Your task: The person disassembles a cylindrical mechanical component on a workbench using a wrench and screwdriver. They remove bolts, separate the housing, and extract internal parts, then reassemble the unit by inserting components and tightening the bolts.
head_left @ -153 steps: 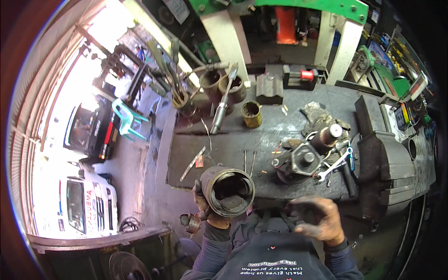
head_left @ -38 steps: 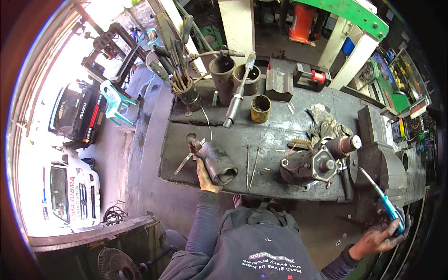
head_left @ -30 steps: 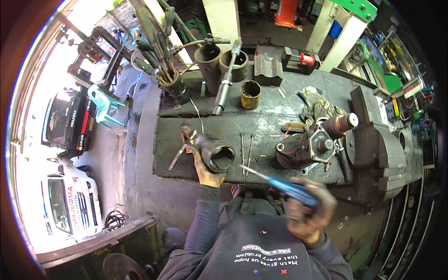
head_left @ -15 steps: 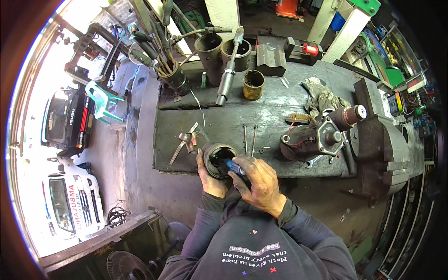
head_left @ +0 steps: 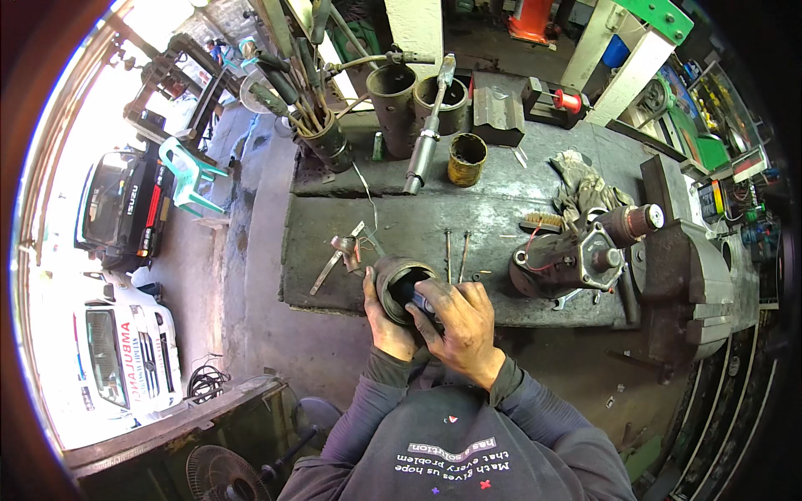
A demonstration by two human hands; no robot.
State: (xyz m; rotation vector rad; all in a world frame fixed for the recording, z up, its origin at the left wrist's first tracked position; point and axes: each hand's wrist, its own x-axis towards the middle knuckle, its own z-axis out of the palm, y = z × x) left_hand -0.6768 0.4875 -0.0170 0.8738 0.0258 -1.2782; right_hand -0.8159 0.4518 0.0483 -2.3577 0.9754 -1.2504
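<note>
My left hand (head_left: 389,331) is wrapped round a dark cylindrical metal housing (head_left: 387,274), held at the bench's near edge with its open end tilted toward me. In my right hand (head_left: 461,327) is a blue-handled tool (head_left: 423,302), gripped with curled fingers and reaching into the housing's mouth. Its tip is hidden inside. Just beyond the housing lies a metal strip with a small copper-coloured part (head_left: 344,247). Two long thin bolts (head_left: 448,255) rest to its right. Farther right sits a starter motor (head_left: 555,263) with a red wire.
A wire brush (head_left: 541,221) and a grey rag (head_left: 589,182) lie behind the motor. A heavy vise (head_left: 689,284) stands at the bench's right end. Toward the back are a yellowish can (head_left: 466,159), a long socket tool (head_left: 424,150) and a holder full of tools (head_left: 327,144).
My right hand has come closer to the housing's mouth, and less of the blue handle shows. The whole view has shifted slightly, with the bench appearing farther right.
</note>
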